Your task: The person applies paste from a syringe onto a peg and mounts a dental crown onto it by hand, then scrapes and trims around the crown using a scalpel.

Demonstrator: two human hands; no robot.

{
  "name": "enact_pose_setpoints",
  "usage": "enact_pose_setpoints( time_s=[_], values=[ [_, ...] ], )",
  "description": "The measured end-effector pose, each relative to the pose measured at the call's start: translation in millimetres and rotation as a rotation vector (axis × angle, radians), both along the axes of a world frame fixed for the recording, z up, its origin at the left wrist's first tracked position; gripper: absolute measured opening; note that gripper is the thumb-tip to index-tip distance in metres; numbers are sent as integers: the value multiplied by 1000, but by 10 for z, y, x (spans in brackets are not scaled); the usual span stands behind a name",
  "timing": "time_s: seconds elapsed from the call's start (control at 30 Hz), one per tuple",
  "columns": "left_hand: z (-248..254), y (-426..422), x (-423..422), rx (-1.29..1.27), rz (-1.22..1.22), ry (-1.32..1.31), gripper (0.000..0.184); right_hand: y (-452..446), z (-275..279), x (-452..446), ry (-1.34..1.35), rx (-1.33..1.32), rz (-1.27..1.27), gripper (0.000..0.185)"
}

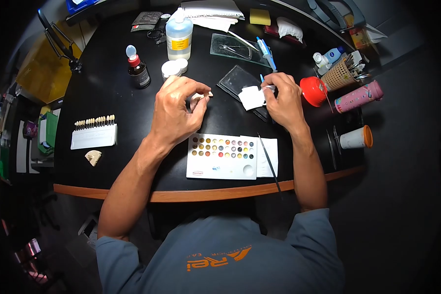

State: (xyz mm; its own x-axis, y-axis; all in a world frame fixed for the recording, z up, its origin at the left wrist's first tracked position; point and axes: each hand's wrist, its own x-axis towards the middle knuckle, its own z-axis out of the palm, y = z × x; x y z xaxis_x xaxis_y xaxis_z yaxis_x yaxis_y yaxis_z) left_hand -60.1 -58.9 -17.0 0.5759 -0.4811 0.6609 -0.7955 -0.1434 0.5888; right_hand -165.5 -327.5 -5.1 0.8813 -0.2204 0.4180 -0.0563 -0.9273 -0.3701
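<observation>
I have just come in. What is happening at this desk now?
A person works at a black desk. The left hand pinches a small pale piece, too small to identify. The right hand holds white tissue over a dark case. A colour palette lies nearer, with a thin brush beside it.

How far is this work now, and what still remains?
Looks done: the palette is set out, its wells filled with colours. In hand: the left hand pinches a small pale piece; the right hand is at a white tissue. Left: probably brushwork, as the brush lies unheld; how much, I cannot tell.
</observation>
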Motion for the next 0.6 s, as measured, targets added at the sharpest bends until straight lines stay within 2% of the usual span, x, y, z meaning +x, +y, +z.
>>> enact_pose_setpoints(
  time_s=[0.13,0.17,0.23,0.27,0.3,0.33,0.43,0.5,0.6],
  values=[
    [53,4,-39,-14,-19,61,14,58,126,-53,-161,245,21,7],
    [66,10,-61,-5,-26,109,15,14,109,-55,-237,160,79,6],
    [54,8,-55,-15,-59,159,17,102,126,-74,-264,585,103,10],
    [64,7,-70,-26,-90,270,17,153,128,-82,-275,799,114,13],
    [98,4,-105,-34,-121,382,17,189,124,-70,-326,872,191,17],
    [120,-6,-133,-44,-153,493,16,229,123,-66,-321,897,209,18],
    [115,-36,-170,-24,-184,530,17,315,149,-70,-287,892,228,18],
    [133,-40,-191,16,-204,586,18,313,135,-68,-256,987,229,18],
    [124,-63,-223,-56,-350,742,18,368,123,-72,-208,1125,276,17]
  ],
)
